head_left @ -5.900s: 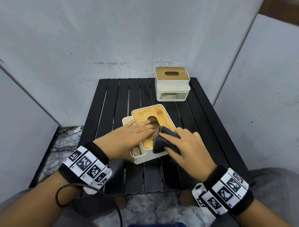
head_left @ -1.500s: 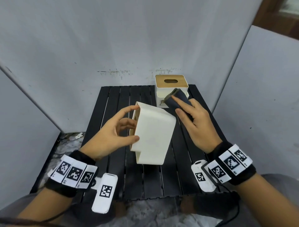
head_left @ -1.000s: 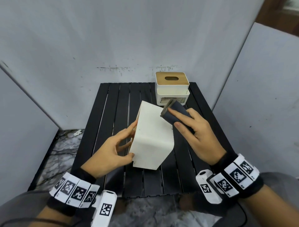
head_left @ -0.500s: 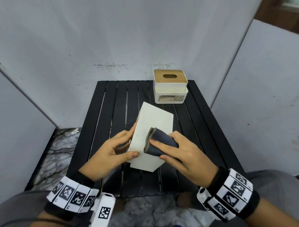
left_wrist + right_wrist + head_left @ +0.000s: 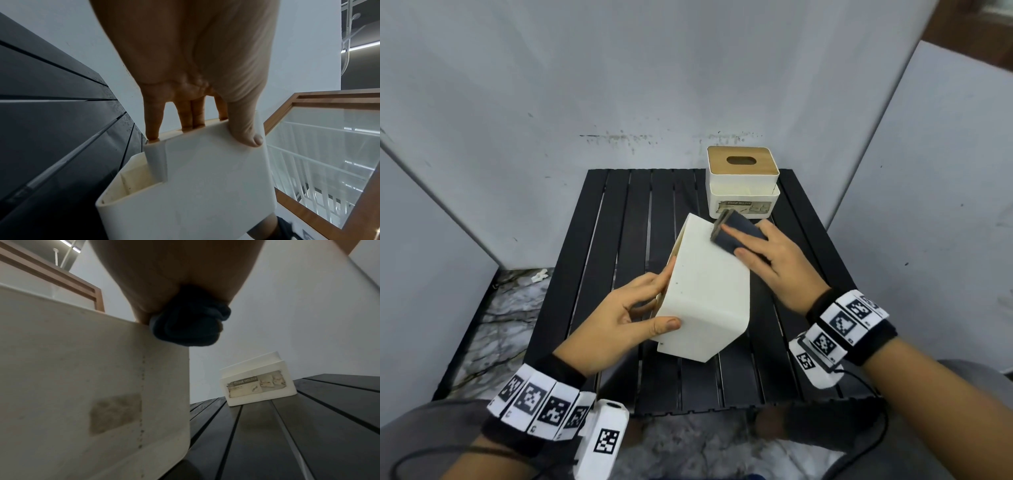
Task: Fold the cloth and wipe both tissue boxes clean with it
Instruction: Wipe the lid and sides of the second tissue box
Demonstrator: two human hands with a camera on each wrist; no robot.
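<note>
While tilted, near tissue box lengthwise away, base upward.

Bare table left; far tissue box blocks back right.

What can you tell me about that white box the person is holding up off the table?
The held tissue box is cream-white, plastic-looking, with rounded corners, tilted above the black slatted table, its plain underside facing up. The left hand grips its near end, thumb on the underside. The right hand presses a folded dark cloth on its far edge. One side shows a faded rectangular mark.
</note>
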